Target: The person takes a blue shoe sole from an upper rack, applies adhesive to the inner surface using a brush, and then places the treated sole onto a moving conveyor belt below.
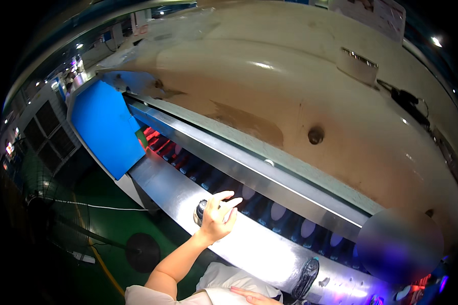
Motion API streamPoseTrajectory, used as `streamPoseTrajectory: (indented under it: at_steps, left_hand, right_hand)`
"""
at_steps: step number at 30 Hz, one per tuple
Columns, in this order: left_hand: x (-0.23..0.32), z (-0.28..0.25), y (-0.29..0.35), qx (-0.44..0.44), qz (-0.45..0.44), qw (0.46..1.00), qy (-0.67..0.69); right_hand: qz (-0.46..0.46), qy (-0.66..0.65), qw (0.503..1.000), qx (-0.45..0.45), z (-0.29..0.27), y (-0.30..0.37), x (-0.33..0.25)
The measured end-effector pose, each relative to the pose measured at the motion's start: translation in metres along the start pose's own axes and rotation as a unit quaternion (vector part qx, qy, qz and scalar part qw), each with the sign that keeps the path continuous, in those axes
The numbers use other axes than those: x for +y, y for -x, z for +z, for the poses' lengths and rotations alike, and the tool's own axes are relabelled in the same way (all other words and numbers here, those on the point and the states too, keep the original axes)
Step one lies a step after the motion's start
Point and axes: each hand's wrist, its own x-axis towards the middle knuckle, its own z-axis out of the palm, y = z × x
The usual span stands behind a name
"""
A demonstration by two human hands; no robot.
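My left hand (218, 219) reaches over the shiny metal ledge (183, 190) along the machine's front. Its fingers are apart and nothing shows between them. Just left of that hand, partly behind it, is a small dark rounded object (201, 207) whose kind I cannot make out. Beyond the fingertips runs a slot of dark crosswise bars (213, 179) with several pale oval pieces (278, 210). Low in the picture, my right hand (253, 296) lies with fingers stretched flat against white cloth. A black shoe-like piece (306, 278) lies on the ledge to its right.
A big beige machine cover (259, 76) rises over the slot. A blue panel (104, 129) closes its left end, where red light glows inside. On the green floor stand a fan's round base (142, 252) and a white cable (107, 206). A blurred patch hides part of the right end.
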Motion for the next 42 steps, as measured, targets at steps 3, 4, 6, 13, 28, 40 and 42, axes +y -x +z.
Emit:
streamPoseTrajectory:
  at_steps: [3, 4, 6, 13, 28, 40, 42]
  left_hand:
    - [0.014, 0.0, 0.045, -0.147, -0.116, 0.972, 0.14]
    - [0.018, -0.007, 0.068, -0.231, -0.197, 0.922, 0.241]
    - [0.024, -0.009, 0.094, -0.41, -0.272, 0.743, 0.454]
    - [0.035, -0.052, 0.1, -0.559, -0.306, 0.521, 0.567]
    - [0.039, -0.059, 0.107, -0.63, -0.291, 0.552, 0.463]
    - [0.04, -0.018, 0.127, -0.661, -0.296, 0.458, 0.516]
    - [0.059, -0.022, 0.145, -0.673, -0.285, 0.431, 0.529]
  right_hand:
    - [-0.17, -0.307, 0.924, -0.154, 0.138, -0.207, 0.018]
    - [-0.198, -0.366, 0.892, -0.178, 0.182, -0.249, 0.015]
    - [-0.22, -0.442, 0.857, -0.149, 0.233, -0.28, 0.018]
    - [-0.196, -0.493, 0.845, -0.065, 0.228, -0.25, 0.022]
    - [-0.18, -0.454, 0.872, 0.032, 0.261, -0.232, 0.0]
    - [-0.07, -0.567, 0.813, 0.109, 0.262, -0.204, 0.023]
    - [-0.089, -0.54, 0.824, 0.146, 0.266, -0.199, 0.013]
